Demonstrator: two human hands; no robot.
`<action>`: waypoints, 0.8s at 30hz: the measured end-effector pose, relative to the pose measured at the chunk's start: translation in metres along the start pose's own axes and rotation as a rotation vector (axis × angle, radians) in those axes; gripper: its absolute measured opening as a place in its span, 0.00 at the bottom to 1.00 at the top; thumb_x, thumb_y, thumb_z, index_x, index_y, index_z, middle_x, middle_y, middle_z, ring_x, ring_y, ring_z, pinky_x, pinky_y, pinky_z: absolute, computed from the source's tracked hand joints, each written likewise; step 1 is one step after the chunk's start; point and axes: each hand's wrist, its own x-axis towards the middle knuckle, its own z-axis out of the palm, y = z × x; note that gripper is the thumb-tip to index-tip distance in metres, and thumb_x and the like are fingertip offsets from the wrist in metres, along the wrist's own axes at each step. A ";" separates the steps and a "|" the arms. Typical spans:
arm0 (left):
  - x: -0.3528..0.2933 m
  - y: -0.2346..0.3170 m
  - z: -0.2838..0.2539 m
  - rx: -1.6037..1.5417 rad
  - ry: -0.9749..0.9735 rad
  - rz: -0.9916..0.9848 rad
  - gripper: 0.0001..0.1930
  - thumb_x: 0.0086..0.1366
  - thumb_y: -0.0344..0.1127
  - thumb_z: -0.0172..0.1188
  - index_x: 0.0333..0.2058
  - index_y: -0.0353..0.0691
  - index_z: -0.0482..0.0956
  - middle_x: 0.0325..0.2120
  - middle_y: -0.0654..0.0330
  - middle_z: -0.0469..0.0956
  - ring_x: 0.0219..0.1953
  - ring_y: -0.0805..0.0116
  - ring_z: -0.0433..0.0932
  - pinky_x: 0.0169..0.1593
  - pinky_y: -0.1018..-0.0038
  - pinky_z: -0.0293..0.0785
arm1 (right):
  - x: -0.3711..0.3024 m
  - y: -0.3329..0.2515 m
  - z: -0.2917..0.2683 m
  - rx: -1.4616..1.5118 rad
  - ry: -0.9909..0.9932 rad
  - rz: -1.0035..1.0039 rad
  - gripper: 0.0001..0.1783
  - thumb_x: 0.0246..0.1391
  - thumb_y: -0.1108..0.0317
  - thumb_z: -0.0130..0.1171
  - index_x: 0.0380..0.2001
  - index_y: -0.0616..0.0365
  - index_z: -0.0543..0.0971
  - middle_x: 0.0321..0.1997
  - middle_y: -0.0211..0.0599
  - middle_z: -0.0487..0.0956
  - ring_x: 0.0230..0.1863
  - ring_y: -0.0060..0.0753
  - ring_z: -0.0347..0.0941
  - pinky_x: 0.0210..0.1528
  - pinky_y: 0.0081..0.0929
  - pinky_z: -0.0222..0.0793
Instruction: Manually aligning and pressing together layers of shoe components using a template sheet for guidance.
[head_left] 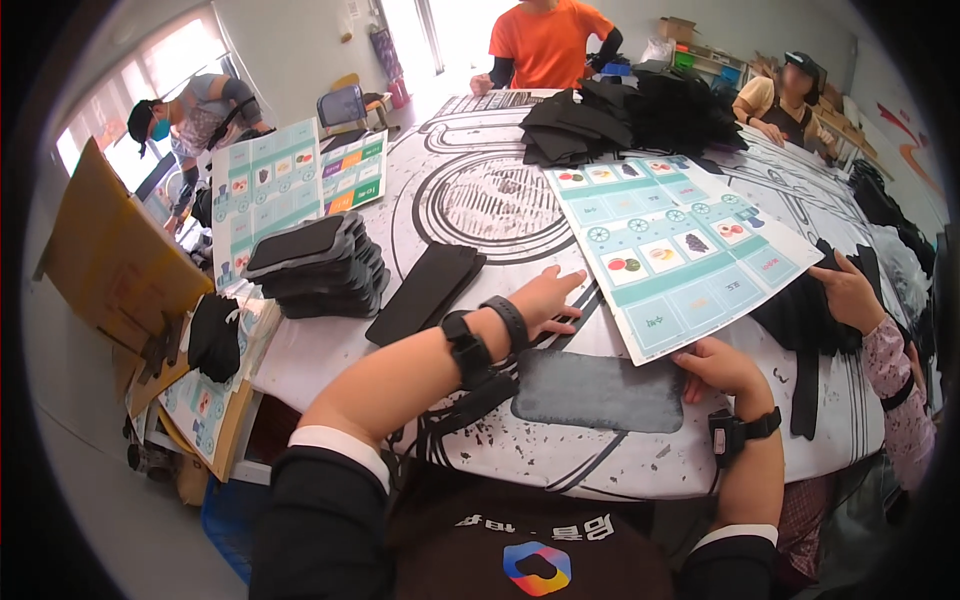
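Observation:
A large printed card sheet (655,263), with fruit pictures on teal and white panels, slants over the right half of the table. My right hand (722,368) pinches its near edge, the thumb lying over the edge. Its fingers are beside a dark grey rounded rectangular pad (598,392), which lies flat in front of me. My left hand (545,305) is open over the table, left of the sheet, fingers spread and holding nothing. Near it lie black flat strips (428,290). A co-worker's hand (848,290) is at the sheet's right corner.
Stacked dark pads (318,265) stand at the left, before more printed sheets (265,190). A black fabric heap (640,115) covers the far side. An open cardboard box (125,255) stands left of the table. People stand far left, opposite and far right. Black straps (465,405) lie near me.

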 end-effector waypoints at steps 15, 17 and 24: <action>0.025 0.071 0.060 -0.294 -0.163 0.543 0.25 0.56 0.21 0.46 0.54 0.37 0.57 0.45 0.53 0.70 0.44 0.60 0.75 0.43 0.64 0.78 | -0.005 -0.006 0.007 0.055 0.086 -0.040 0.20 0.58 0.58 0.50 0.44 0.64 0.68 0.18 0.39 0.75 0.16 0.32 0.75 0.17 0.23 0.71; -0.005 0.104 0.037 -0.136 -0.134 0.582 0.23 0.57 0.21 0.48 0.53 0.34 0.59 0.45 0.53 0.71 0.43 0.60 0.76 0.45 0.66 0.76 | -0.008 -0.006 0.005 0.062 0.100 -0.015 0.16 0.58 0.59 0.50 0.42 0.60 0.68 0.18 0.37 0.75 0.15 0.32 0.74 0.15 0.22 0.69; -0.150 0.148 -0.072 -0.034 -0.102 0.534 0.17 0.60 0.29 0.54 0.48 0.29 0.67 0.36 0.54 0.76 0.36 0.66 0.78 0.40 0.70 0.77 | -0.007 -0.006 0.002 0.029 0.056 -0.008 0.17 0.60 0.57 0.47 0.41 0.60 0.68 0.16 0.36 0.72 0.15 0.30 0.74 0.14 0.21 0.69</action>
